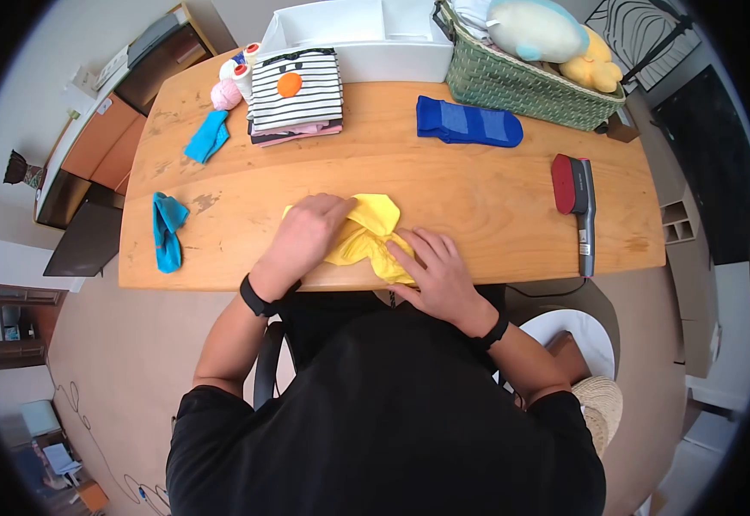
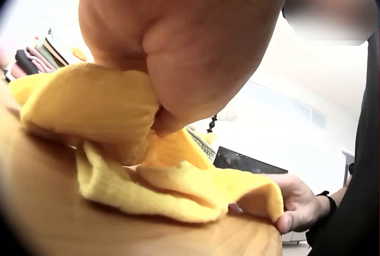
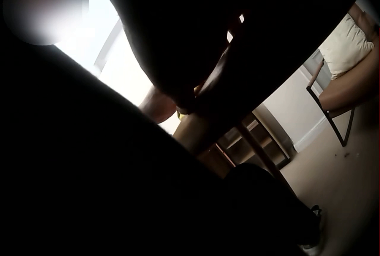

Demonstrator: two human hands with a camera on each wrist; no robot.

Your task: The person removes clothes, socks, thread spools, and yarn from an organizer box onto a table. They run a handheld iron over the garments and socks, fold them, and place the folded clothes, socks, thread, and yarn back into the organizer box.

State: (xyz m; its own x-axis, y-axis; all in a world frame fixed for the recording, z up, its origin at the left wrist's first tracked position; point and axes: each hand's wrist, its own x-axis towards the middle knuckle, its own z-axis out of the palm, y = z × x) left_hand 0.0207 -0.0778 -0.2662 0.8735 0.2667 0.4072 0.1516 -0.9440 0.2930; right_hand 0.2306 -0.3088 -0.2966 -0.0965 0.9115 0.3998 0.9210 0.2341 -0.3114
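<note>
Yellow socks (image 1: 373,215) lie bunched near the front edge of the wooden table, their knit fabric folded and raised in loops. My left hand (image 1: 308,230) grips their left part from above; in the left wrist view the thumb and fingers (image 2: 169,122) close on the yellow fabric. At the other end my right hand (image 1: 442,273) holds the socks at the table edge, the thumb low and the fingers over the fabric. In the left wrist view that right hand (image 2: 300,202) shows behind the yellow end. The right wrist view is mostly dark.
Left on the table are a teal sock (image 1: 167,232) and a light blue sock (image 1: 208,138). Folded striped clothes (image 1: 306,95), a white box (image 1: 392,60) and a green basket (image 1: 529,95) with plush toys stand behind. Blue socks (image 1: 469,122) and a handheld steamer (image 1: 584,215) lie right.
</note>
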